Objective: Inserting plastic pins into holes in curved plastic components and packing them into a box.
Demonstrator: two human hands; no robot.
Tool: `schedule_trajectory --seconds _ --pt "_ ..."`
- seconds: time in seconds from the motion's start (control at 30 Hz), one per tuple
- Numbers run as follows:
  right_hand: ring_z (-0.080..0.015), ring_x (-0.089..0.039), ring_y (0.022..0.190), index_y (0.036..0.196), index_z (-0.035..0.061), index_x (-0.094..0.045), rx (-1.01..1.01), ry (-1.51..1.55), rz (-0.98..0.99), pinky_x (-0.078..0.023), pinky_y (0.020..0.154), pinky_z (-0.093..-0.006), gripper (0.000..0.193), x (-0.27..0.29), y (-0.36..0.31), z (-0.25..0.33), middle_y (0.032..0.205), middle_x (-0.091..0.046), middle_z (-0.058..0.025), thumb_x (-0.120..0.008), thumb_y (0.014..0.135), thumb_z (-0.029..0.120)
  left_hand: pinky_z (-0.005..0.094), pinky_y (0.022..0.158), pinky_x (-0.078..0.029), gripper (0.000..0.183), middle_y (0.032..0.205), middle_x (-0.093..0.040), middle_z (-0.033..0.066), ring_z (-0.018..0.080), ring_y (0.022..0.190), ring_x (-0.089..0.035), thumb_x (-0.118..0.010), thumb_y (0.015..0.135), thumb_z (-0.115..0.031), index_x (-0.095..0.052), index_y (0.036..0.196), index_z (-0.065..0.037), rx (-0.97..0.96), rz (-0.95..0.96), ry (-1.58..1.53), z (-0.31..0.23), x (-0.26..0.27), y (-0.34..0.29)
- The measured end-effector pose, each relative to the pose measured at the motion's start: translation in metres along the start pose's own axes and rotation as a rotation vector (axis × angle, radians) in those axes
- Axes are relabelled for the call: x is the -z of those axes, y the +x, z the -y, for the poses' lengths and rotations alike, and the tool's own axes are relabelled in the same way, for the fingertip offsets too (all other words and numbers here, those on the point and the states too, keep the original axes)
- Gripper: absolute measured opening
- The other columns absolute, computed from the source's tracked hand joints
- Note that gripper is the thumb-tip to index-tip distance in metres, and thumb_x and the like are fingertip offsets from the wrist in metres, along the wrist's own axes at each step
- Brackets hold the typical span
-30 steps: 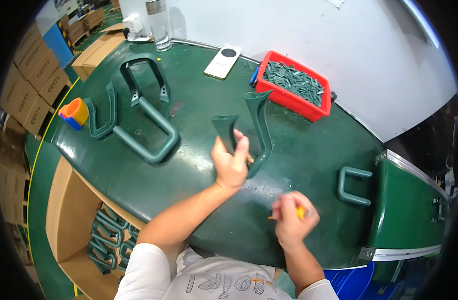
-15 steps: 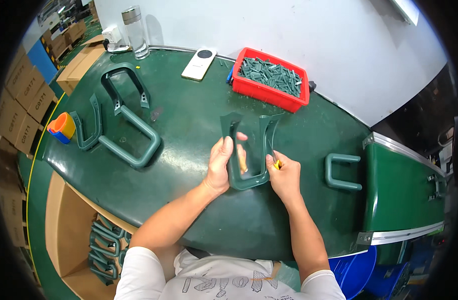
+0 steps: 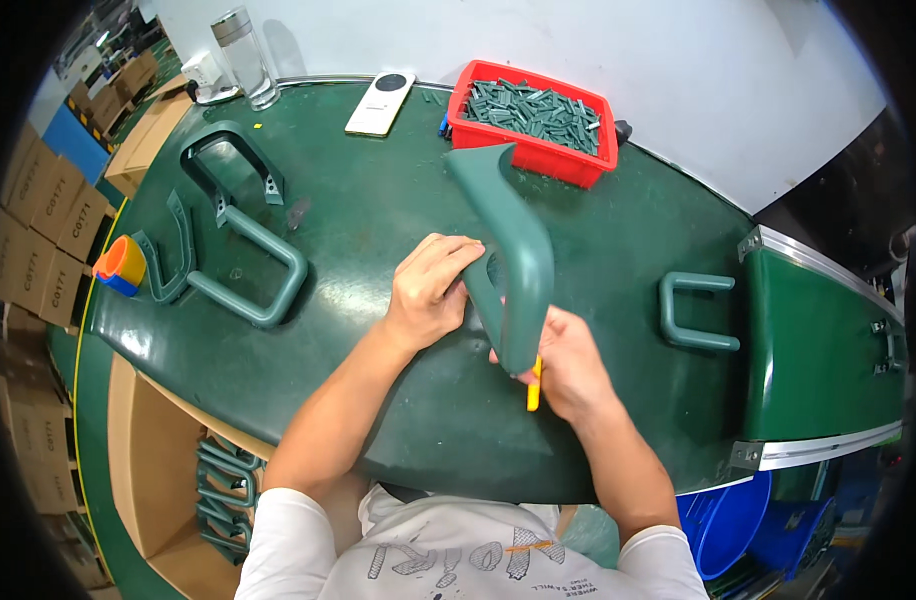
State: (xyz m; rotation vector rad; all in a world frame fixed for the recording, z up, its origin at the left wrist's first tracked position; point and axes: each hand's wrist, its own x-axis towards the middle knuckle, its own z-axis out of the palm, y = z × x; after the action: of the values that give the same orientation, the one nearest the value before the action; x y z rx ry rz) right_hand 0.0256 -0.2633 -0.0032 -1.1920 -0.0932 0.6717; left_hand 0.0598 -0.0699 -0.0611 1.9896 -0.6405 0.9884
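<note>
1. Both bare forearms come up from the lower edge and meet near the middle.
2. The left hand [image 3: 430, 290] lies palm down, fingers curled forward, gripping at its fingertips.
3. The right hand [image 3: 568, 365] sits just beside it, lower and to the right, fingers closed in a fist-like grip, back of the hand upward.

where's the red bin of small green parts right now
In the head view, the red bin sits at the table's far edge, right of the white remote-like device, beyond the raised green handle.
</note>
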Motion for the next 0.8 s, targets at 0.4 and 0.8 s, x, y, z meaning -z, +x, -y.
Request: schedule_trajectory --seconds 0.4,0.8 --pt "-0.0220 -0.055 0.055 0.098 0.0036 -0.067 0.696 -1.250 -0.483 -0.043 0.051 -0.0307 0.022 0.054 -0.004 -0.018 0.065 -0.058 -0.0081 -0.063 0.086 0.021 0.0281 0.071 -0.048 0.030 0.091 -0.064 0.0070 0.0151 0.079 -0.060 -0.064 0.087 -0.025 -0.061 0.097 0.003 0.483 0.066 -0.678 -0.019 -0.014 -0.012" --pt "-0.0213 -0.051 0.051 0.078 0.0069 -0.068 0.831 -1.289 -0.485 -0.040 0.045 -0.0336 0.017 0.059 0.002 -0.026 0.057 -0.050 -0.0044 -0.071 0.076 0.024 0.0287 0.067 -0.048 0.027 0.086 -0.065 0.0083 0.0171 0.075 -0.061 -0.064 0.086 -0.026 -0.064 0.086 0.002 0.468 0.186 -0.583 -0.020 -0.012 -0.010"
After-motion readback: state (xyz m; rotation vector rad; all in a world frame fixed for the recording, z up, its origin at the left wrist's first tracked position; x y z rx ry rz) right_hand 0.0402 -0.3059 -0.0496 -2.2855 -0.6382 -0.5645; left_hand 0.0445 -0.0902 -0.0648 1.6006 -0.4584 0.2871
